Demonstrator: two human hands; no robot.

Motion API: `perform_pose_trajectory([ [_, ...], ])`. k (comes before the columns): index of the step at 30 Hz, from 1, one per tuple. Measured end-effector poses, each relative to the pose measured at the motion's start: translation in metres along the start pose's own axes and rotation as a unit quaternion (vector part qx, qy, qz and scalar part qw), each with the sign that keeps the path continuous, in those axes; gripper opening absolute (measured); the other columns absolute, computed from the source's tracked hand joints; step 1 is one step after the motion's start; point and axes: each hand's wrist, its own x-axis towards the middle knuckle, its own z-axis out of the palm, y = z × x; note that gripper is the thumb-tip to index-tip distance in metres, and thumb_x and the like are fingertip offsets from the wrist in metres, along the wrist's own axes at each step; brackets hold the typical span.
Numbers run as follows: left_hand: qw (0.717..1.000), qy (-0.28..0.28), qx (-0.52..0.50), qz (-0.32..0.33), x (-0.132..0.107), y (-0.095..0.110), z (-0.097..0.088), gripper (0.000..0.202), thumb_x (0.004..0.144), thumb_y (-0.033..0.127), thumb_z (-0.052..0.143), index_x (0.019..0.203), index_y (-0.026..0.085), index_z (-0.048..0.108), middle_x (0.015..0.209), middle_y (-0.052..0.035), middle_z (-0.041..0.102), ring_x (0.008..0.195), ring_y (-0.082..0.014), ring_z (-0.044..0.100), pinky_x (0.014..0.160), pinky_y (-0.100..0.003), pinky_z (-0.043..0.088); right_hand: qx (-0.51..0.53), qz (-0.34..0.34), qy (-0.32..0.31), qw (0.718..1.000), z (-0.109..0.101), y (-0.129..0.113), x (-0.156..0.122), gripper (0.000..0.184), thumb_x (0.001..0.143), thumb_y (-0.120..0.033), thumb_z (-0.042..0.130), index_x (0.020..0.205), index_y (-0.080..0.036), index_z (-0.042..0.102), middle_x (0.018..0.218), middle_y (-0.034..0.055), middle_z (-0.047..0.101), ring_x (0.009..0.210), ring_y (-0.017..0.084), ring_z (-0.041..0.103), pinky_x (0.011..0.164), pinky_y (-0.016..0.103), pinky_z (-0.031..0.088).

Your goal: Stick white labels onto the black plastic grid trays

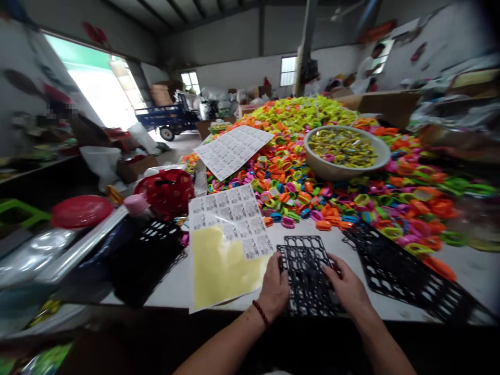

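My left hand (275, 285) is closed on the left edge of a black plastic grid tray (307, 273), and a dark red bead bracelet circles that wrist. At the tray's right edge my right hand (347, 284) grips it too, thumb on top. There seem to be two or more grids stacked, slightly out of line. Beside my left hand lies a label sheet (219, 276); its lower part is bare yellow backing and its upper part still carries printed stickers. More black grid trays (406, 273) rest to the right of my right hand.
A big heap of bright plastic loop-shaped pieces (281, 177) covers the table's far part. On it stand a pale basin (336, 171) of small yellow pieces and another label sheet (234, 151). Black trays (152, 260), a red bag (167, 190) and a red lid (82, 211) are left. A person (365, 73) stands far back.
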Motion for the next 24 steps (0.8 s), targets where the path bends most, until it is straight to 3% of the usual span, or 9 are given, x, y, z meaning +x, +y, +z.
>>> perform_pose_trajectory([
  [3, 0.993, 0.112, -0.040, -0.028, -0.003, -0.014, -0.043, 0.034, 0.089, 0.018, 0.044, 0.122, 0.018, 0.051, 0.127, -0.0119, 0.060, 0.122, -0.0197, 0.055, 0.108, -0.038, 0.043, -0.116, -0.109, 0.033, 0.987, 0.013, 0.013, -0.001, 0.057, 0.080, -0.055, 0.045, 0.115, -0.014, 0.063, 0.107, 0.0156, 0.063, 0.098, 0.033, 0.060, 0.092, 0.050, 0.049],
  [6, 0.968, 0.241, 0.000, -0.072, -0.002, -0.040, -0.098, 0.032, 0.090, 0.029, 0.050, 0.119, 0.018, 0.052, 0.127, -0.0141, 0.057, 0.122, -0.0243, 0.053, 0.107, -0.043, 0.041, -0.187, -0.217, 0.086, 0.954, 0.020, 0.005, -0.001, 0.057, 0.085, -0.053, 0.040, 0.110, -0.009, 0.065, 0.117, 0.0205, 0.058, 0.110, 0.037, 0.054, 0.099, 0.055, 0.044],
  [8, 0.942, 0.312, 0.033, -0.121, 0.002, -0.061, -0.132, 0.042, 0.086, 0.032, 0.057, 0.124, 0.016, 0.049, 0.133, -0.0175, 0.052, 0.129, -0.0286, 0.045, 0.111, -0.047, 0.035, -0.176, -0.253, 0.078, 0.948, 0.027, -0.012, -0.004, 0.053, 0.088, -0.052, 0.040, 0.111, -0.011, 0.065, 0.117, 0.0177, 0.059, 0.110, 0.034, 0.055, 0.099, 0.052, 0.046],
  [11, 0.907, 0.367, 0.000, -0.206, 0.014, -0.092, -0.171, 0.060, 0.074, 0.029, 0.070, 0.127, 0.015, 0.046, 0.141, -0.0211, 0.045, 0.140, -0.0336, 0.032, 0.115, -0.048, 0.025, -0.119, -0.301, 0.009, 0.946, 0.048, -0.042, -0.013, 0.042, 0.092, -0.048, 0.044, 0.111, -0.017, 0.065, 0.119, 0.0121, 0.060, 0.110, 0.028, 0.059, 0.096, 0.044, 0.050],
  [14, 0.891, 0.376, -0.068, -0.247, 0.029, -0.115, -0.193, 0.058, 0.067, 0.028, 0.076, 0.118, 0.016, 0.052, 0.127, -0.0210, 0.057, 0.131, -0.0356, 0.045, 0.109, -0.049, 0.032, -0.066, -0.354, -0.075, 0.930, 0.074, -0.070, -0.021, 0.033, 0.095, -0.041, 0.045, 0.108, -0.019, 0.066, 0.116, 0.0107, 0.062, 0.107, 0.024, 0.061, 0.093, 0.038, 0.052],
  [17, 0.882, 0.362, -0.150, -0.260, 0.040, -0.128, -0.204, 0.041, 0.067, 0.034, 0.074, 0.100, 0.016, 0.058, 0.098, -0.0144, 0.068, 0.102, -0.0308, 0.064, 0.092, -0.045, 0.047, -0.028, -0.391, -0.141, 0.909, 0.096, -0.094, -0.027, 0.028, 0.097, -0.035, 0.044, 0.103, -0.020, 0.067, 0.106, 0.0087, 0.065, 0.099, 0.020, 0.064, 0.086, 0.033, 0.053],
  [20, 0.880, 0.309, -0.266, -0.242, 0.046, -0.131, -0.211, 0.036, 0.067, 0.042, 0.072, 0.088, 0.014, 0.061, 0.081, -0.0093, 0.069, 0.077, -0.0243, 0.068, 0.076, -0.039, 0.053, -0.017, -0.414, -0.201, 0.887, 0.115, -0.121, -0.026, 0.024, 0.099, -0.029, 0.044, 0.103, -0.021, 0.066, 0.098, 0.0060, 0.066, 0.090, 0.018, 0.064, 0.080, 0.030, 0.053],
  [24, 0.865, 0.244, -0.389, -0.200, 0.049, -0.123, -0.215, 0.043, 0.057, 0.040, 0.080, 0.086, 0.012, 0.064, 0.076, -0.0084, 0.071, 0.068, -0.0230, 0.068, 0.070, -0.038, 0.054, -0.040, -0.456, -0.210, 0.864, 0.149, -0.162, -0.017, 0.020, 0.097, -0.021, 0.047, 0.103, -0.021, 0.067, 0.095, 0.0051, 0.066, 0.085, 0.018, 0.063, 0.075, 0.029, 0.052],
])
